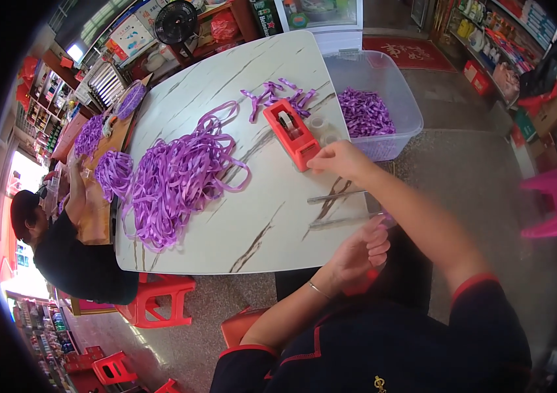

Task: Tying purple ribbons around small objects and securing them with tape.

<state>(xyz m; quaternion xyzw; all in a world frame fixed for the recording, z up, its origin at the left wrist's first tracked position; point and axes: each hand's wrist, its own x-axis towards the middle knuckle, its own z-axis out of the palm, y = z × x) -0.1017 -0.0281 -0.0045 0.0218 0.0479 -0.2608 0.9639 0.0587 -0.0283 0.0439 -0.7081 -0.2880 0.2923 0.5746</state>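
My left hand (361, 251) is closed at the table's near right edge. A bit of purple ribbon (386, 219) shows at its fingertips. My right hand (344, 161) is pinched at the near end of a red tape dispenser (290, 134); whatever is between those fingers is too small to make out. Behind the dispenser lie several short folded purple ribbon pieces (270, 95). Clear tape rolls (318, 123) sit beside it. A large heap of long purple ribbons (180, 177) spreads over the left half of the marble-patterned table (252, 229).
A clear plastic bin (404, 124) holding many purple ribbon pieces stands off the table's right side. Metal rods or a ruler (334, 196) lie near my hands. At far left another person (75, 242) works by more ribbon bundles (113, 171). Red stools (160, 300) stand below.
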